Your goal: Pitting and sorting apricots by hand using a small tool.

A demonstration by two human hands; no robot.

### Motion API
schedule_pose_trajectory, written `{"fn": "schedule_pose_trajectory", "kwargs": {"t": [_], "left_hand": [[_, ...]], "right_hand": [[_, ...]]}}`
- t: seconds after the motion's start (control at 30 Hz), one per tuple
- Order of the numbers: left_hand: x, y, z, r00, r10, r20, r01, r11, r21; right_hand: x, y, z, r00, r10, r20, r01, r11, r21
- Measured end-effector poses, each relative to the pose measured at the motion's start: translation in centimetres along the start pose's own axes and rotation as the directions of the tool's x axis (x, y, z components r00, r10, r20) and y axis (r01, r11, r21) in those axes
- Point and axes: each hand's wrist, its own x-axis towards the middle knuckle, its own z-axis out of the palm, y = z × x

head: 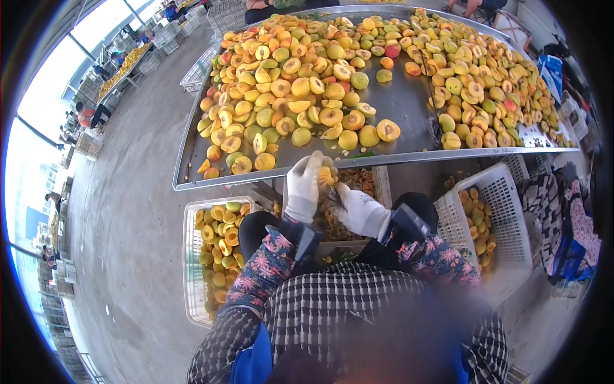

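My left hand (302, 188), in a white glove, pinches a yellow peach half (326, 176) just off the near rim of a metal-topped table (400, 108). Close against the fruit, my gloved right hand (363, 214) grips a small metal tool (333, 195); its tip is too small and shaded to identify. Beneath both hands stands a plastic crate (383, 185) of brownish pits and scraps. Heaped on the table before me are many halved peaches (288, 89), some cut side up with the stone area showing.
A white crate of peach halves (188, 269) stands by my left leg. Another white crate (509, 211), tilted, holds more halves at my right. A divider (428, 86) separates the fruit heaps. Other people (87, 115) sit at tables far left; clothing and bags (568, 225) lie right.
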Motion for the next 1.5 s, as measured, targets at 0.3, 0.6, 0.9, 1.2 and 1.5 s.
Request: {"fn": "schedule_pose_trajectory", "kwargs": {"t": [0.3,0.6,0.9,1.2,1.5], "left_hand": [[0.1,0.9,-0.5,0.931,-0.283,0.230,0.244,0.952,0.186],[-0.1,-1.0,-0.1,0.945,-0.200,0.257,0.228,0.970,-0.082],[1.1,-0.7,-0.6,0.818,-0.345,0.460,0.273,0.937,0.217],[1.1,-0.6,-1.5,0.900,-0.412,0.142,0.434,0.815,-0.384],[0.0,9.9,-18.8,0.904,0.374,-0.209,0.005,0.478,0.878]], "right_hand": [[-0.9,-0.4,0.1,0.931,0.226,0.288,-0.362,0.687,0.631],[-1.8,-0.3,-0.2,0.822,0.229,0.520,-0.551,0.092,0.830],[-2.7,0.4,-0.1,0.784,0.182,0.593,-0.602,-0.010,0.799],[-4.1,1.2,-2.3,0.895,0.259,0.364,-0.431,0.283,0.857],[-5.5,4.4,0.2,0.985,0.170,0.007,-0.170,0.985,-0.043]]}}
